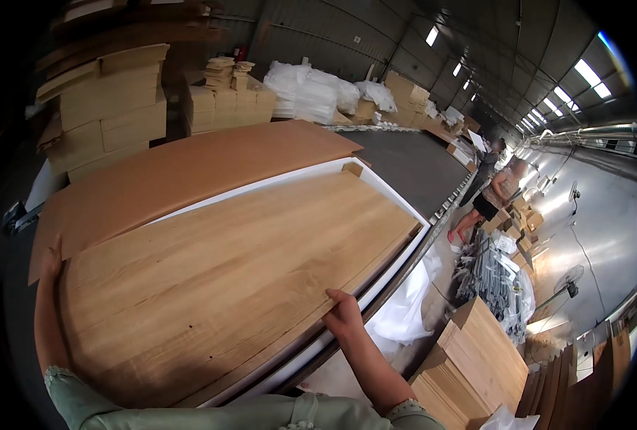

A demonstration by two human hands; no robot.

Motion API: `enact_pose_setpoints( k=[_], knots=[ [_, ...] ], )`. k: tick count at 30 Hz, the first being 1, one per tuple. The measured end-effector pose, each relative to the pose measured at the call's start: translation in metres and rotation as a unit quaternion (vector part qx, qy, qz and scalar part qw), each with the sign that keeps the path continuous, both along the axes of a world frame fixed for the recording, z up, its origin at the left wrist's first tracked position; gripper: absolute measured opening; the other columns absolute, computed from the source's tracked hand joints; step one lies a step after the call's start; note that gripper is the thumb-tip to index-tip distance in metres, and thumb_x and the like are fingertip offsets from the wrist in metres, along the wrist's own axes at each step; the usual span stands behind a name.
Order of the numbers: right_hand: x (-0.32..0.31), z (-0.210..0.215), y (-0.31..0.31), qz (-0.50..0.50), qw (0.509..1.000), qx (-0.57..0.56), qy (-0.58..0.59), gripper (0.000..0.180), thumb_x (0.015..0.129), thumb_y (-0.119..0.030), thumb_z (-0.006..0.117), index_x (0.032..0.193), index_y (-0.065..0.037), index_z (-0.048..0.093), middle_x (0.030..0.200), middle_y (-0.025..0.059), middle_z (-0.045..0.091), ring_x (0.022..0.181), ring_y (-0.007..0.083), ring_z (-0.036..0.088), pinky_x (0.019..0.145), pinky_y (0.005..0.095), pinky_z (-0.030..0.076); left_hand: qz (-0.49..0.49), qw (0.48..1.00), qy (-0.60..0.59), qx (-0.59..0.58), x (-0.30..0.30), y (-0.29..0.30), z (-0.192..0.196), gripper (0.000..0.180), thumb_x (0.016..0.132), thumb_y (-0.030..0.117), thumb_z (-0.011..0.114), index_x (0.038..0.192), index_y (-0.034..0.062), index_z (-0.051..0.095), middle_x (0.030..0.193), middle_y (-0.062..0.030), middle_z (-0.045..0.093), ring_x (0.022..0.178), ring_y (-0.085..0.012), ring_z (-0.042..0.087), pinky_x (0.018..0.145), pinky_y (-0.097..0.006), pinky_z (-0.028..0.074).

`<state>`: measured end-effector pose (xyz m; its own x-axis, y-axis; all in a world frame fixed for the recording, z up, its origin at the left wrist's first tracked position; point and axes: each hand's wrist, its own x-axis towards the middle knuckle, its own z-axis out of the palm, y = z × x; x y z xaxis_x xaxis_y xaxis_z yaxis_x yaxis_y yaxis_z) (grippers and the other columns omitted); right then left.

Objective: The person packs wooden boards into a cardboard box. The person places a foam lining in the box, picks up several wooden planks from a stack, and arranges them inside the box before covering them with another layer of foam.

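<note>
A large wood-grain panel (240,258) lies inside white foam edging (383,183) on a conveyor. My right hand (343,315) is closed on the panel's near long edge, with fingertips over the top face. At the far left corner, my left hand (51,259) grips the panel's end; its fingers are partly hidden. Behind the panel, and touching it near my left hand, stretches a flat brown cardboard sheet (211,172). A small cardboard corner piece (352,169) sits at the panel's far right corner.
The dark conveyor belt (404,165) runs away to the right. Stacked cartons (132,115) and plastic-wrapped bundles (300,89) stand behind. White plastic film (404,301) hangs by the near edge. Wood-coloured boards (476,358) are at lower right. Two people (501,190) stand farther along.
</note>
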<state>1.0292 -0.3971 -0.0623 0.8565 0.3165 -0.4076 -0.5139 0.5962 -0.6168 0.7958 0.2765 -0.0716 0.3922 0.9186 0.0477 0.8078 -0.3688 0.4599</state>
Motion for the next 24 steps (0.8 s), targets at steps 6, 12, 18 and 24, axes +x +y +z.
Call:
enact_pose_setpoints(
  k=[6,12,18,24],
  knots=[
    [0.023,-0.03,-0.017,-0.015,0.999,0.021,0.041,0.042,0.084,-0.011,0.042,0.123,0.006,0.04,0.127,0.0193,0.046,0.118,0.0346,0.044,0.103,0.0461,0.032,-0.02,0.998,0.034,0.048,0.041,-0.048,0.019,0.079,0.089,0.06,0.026,0.106,-0.0106,0.058,0.108,-0.0321,0.055,0.107,-0.0432,0.051,0.095,-0.043,0.036],
    [0.049,-0.032,-0.019,-0.01,0.997,-0.009,0.077,0.044,0.086,-0.015,0.039,0.128,-0.002,0.037,0.132,0.0171,0.042,0.121,0.0339,0.04,0.105,0.0487,0.028,-0.093,0.982,0.055,0.152,0.053,-0.07,0.0,0.064,0.091,0.049,0.034,0.095,-0.007,0.063,0.095,-0.03,0.06,0.093,-0.0435,0.057,0.088,-0.045,0.041],
    [0.072,-0.056,-0.03,0.099,0.987,-0.001,0.13,0.06,0.084,-0.026,0.043,0.133,0.004,0.028,0.142,0.0196,0.026,0.13,0.0356,0.026,0.108,0.0499,0.015,-0.124,0.98,0.118,0.107,0.055,-0.081,-0.008,0.033,0.083,0.03,0.044,0.099,0.0113,0.066,0.101,-0.0186,0.063,0.097,-0.0361,0.059,0.085,-0.045,0.045],
    [0.113,-0.111,-0.122,0.082,0.988,-0.1,0.09,0.065,0.08,-0.027,0.053,0.133,0.003,0.03,0.126,0.0259,0.043,0.119,0.0363,0.041,0.099,0.0528,0.031,-0.126,0.981,0.128,0.067,0.068,-0.134,0.025,0.035,0.086,0.022,0.04,0.116,0.0271,0.059,0.104,-0.0114,0.064,0.097,-0.0295,0.061,0.08,-0.044,0.047]
  ],
)
